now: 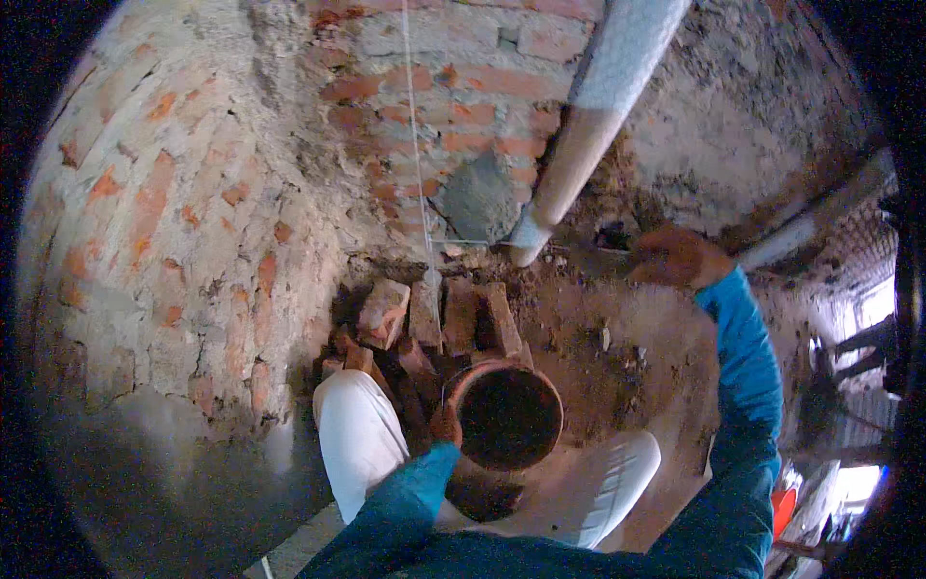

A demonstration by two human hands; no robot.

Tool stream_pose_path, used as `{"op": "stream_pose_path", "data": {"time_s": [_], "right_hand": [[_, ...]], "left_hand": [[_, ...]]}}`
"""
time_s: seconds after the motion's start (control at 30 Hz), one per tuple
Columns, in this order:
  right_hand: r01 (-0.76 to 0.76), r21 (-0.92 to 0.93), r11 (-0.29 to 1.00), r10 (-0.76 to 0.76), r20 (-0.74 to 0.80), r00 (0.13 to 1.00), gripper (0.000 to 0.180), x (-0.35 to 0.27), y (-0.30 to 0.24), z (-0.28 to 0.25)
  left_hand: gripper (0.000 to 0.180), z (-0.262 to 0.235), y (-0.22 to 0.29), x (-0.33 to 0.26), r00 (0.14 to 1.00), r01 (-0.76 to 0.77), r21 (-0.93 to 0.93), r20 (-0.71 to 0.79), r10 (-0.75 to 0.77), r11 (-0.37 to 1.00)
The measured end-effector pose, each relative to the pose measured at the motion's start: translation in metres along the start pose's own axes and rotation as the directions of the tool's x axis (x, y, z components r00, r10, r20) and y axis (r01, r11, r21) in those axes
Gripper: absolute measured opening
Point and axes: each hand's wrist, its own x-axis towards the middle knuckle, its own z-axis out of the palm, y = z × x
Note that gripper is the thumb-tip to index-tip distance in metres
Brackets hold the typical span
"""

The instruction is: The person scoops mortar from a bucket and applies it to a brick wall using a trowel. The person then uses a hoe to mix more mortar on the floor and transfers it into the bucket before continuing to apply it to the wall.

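Observation:
Between my white-trousered knees stands a round, reddish-brown bucket-like container [558, 405], its inside dark. My left hand [446, 422] is closed on its left rim, the fingers partly hidden. My right hand [680, 259] reaches out at the right, near the foot of the wall, and is blurred. Its fingers look curled round something thin that points left, too dim to make out. A pale string [415, 125] hangs down the brick wall [463, 82] and runs to several bricks [461, 314] lying just beyond the container.
A thick pale pole [603, 125] slants down against the wall to the ground. Another pale pole [791, 232] lies at the right. The rough left wall [164, 222] curves close by. Loose crumbs are scattered on the brown earth [598, 376]. A red object [783, 510] shows at lower right.

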Motion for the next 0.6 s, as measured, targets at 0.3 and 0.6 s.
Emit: {"op": "stream_pose_path", "data": {"time_s": [0.3, 0.6], "right_hand": [[0.065, -0.402, 0.913, -0.013, 0.131, 0.991, 0.023, -0.065, 0.117, 0.239], [-0.081, -0.591, 0.802, 0.101, 0.001, 0.995, 0.021, -0.095, 0.137, 0.303]], "left_hand": [[0.078, -0.009, 0.029, -0.019, 0.974, -0.227, 0.066, -0.002, 0.228, 0.972], [0.072, -0.024, 0.092, -0.054, 0.918, -0.393, 0.085, 0.101, 0.384, 0.916]]}}
